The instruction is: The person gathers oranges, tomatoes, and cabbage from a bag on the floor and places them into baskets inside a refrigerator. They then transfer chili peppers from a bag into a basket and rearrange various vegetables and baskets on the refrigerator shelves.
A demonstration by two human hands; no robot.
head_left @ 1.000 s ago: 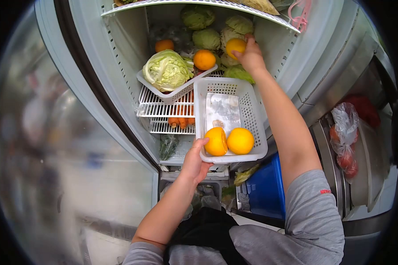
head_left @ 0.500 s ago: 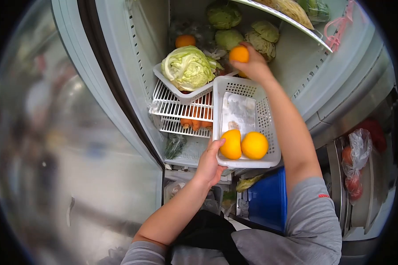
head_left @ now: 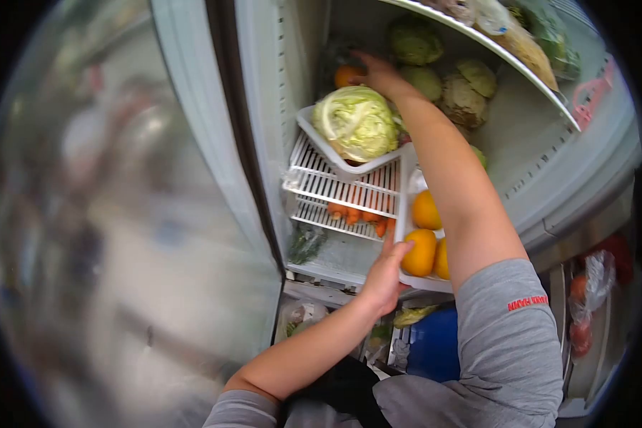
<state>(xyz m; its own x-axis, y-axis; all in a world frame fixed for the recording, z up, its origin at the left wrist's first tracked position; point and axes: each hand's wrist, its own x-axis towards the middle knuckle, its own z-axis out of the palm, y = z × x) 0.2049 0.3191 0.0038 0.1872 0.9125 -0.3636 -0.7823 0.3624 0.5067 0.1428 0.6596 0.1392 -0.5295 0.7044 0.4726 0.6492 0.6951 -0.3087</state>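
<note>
My left hand (head_left: 385, 279) grips the near left corner of a white perforated basket (head_left: 406, 178), thumb over the rim. Three oranges (head_left: 419, 252) show inside it; my right forearm covers much of the basket. Deep in the fridge, my right hand (head_left: 380, 75) reaches to another orange (head_left: 347, 75) behind a pale green cabbage (head_left: 357, 125). Its fingers are spread at the right side and top of that orange; a firm hold does not show. The cabbage sits in a second white basket (head_left: 357, 170) on a wire shelf.
More cabbages (head_left: 415, 39) stand at the back. Carrots (head_left: 353, 214) lie below on a wire rack (head_left: 310, 175). An upper shelf edge (head_left: 492, 53) curves overhead at the right. The glass door (head_left: 192, 214) stands open at left; a blue bin (head_left: 435, 342) is below.
My right hand has put its orange into the basket and moved left and back to the orange behind the cabbage. The view has shifted, and my left hand still holds the basket.
</note>
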